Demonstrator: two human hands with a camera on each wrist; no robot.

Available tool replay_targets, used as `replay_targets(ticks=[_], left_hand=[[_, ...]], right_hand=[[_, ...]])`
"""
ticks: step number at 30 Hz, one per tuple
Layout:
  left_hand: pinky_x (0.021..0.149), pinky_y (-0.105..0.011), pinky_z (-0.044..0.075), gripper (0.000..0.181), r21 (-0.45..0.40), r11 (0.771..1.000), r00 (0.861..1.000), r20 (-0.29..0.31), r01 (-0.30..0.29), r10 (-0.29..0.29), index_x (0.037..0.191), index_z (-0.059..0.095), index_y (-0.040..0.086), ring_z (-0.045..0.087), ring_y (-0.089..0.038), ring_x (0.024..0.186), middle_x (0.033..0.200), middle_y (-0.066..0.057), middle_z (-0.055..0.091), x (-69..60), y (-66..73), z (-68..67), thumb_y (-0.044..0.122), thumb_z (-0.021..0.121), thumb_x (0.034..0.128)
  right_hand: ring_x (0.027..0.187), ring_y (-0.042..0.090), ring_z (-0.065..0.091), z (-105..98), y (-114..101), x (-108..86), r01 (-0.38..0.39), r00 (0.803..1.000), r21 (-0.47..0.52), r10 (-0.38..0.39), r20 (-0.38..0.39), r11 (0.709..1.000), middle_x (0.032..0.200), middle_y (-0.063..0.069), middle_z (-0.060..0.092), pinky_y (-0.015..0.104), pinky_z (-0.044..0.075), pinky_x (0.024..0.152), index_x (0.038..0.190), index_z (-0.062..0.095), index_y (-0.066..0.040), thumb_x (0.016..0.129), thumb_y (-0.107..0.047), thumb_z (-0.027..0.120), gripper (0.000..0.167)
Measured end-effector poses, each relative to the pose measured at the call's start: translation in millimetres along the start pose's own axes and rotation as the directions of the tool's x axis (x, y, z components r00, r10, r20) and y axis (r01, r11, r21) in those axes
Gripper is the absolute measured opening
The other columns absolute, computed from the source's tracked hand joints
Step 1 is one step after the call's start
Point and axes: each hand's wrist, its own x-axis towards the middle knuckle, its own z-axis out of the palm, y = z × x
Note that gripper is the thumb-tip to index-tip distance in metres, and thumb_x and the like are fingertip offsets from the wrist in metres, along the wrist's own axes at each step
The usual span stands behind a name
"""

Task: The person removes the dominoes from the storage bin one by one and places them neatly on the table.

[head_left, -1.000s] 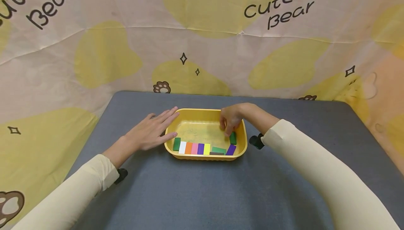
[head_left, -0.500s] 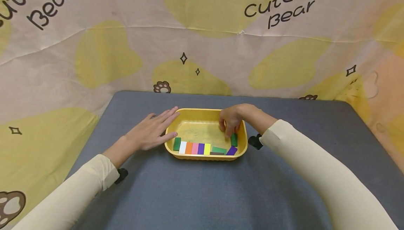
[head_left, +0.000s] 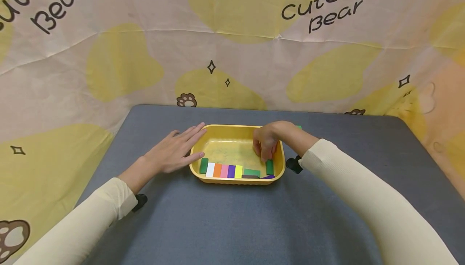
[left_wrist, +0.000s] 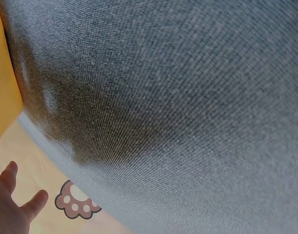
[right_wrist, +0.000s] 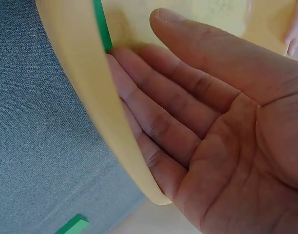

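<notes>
In the head view a yellow tray (head_left: 232, 127) holds a row of coloured blocks along its near wall. White (head_left: 210, 170), orange (head_left: 217, 170), pink (head_left: 225, 170), purple (head_left: 231, 171) and yellow (head_left: 238, 171) blocks stand side by side. At the row's left is a green block (head_left: 204, 165). My left hand (head_left: 174, 150) lies at the tray's left rim with its fingers extended. Inside the right end, my right hand (head_left: 267, 139) touches another green block (head_left: 269, 167) with its fingertips; the right wrist view shows the thumb (right_wrist: 202, 39) apart from it.
A lighter green block (head_left: 252, 173) and a dark piece (head_left: 249, 177) lie right of the yellow block. A purple edge (head_left: 268, 177) shows at the near right corner. Outside the tray, a green block (right_wrist: 73, 225) lies on the blue-grey table (head_left: 232, 216), mostly behind the right wrist.
My right hand has slid the green block toward the near wall. The purple block in that corner has turned flatter against the wall. My left hand has stayed put.
</notes>
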Motion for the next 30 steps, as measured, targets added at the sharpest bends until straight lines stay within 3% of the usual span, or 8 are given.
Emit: replay_targets(ticks=[5,18,30], left_hand=[[0.109,-0.063,0.028,0.080,-0.003,1.000,1.000,0.000,0.002,-0.002,0.161,0.014,0.016,0.022,-0.024,0.150,0.167,-0.002,0.009,-0.2,0.2,-0.3,0.062,0.037,0.1001],[0.110,-0.062,0.028,0.080,-0.009,1.000,1.000,-0.002,-0.002,0.002,0.161,0.014,0.016,0.022,-0.024,0.150,0.167,-0.002,0.008,-0.9,0.2,-0.1,0.063,0.035,0.1000],[0.110,-0.062,0.028,0.080,-0.017,1.000,1.000,-0.005,-0.003,0.003,0.161,0.013,0.017,0.021,-0.024,0.150,0.167,-0.001,0.008,-0.9,0.1,0.4,0.064,0.035,0.0999]], right_hand=[[0.078,0.014,0.063,-1,-1,-0.3,0.017,1.000,0.004,-0.017,0.024,1.000,0.090,0.006,0.067,0.025,0.053,0.075,0.099,0.070,-0.009,0.084,-0.013,0.079,0.018],[0.082,0.016,0.062,3,-5,-1.7,0.025,0.999,0.002,-0.025,0.033,1.000,0.094,0.004,0.063,0.032,0.050,0.081,0.107,0.067,-0.004,0.085,-0.008,0.076,0.024],[0.078,0.016,0.057,-1,1,12.5,0.042,0.997,-0.048,-0.038,0.073,0.998,0.099,0.006,0.060,0.027,0.052,0.074,0.098,0.068,-0.011,0.080,-0.005,0.080,0.022]])
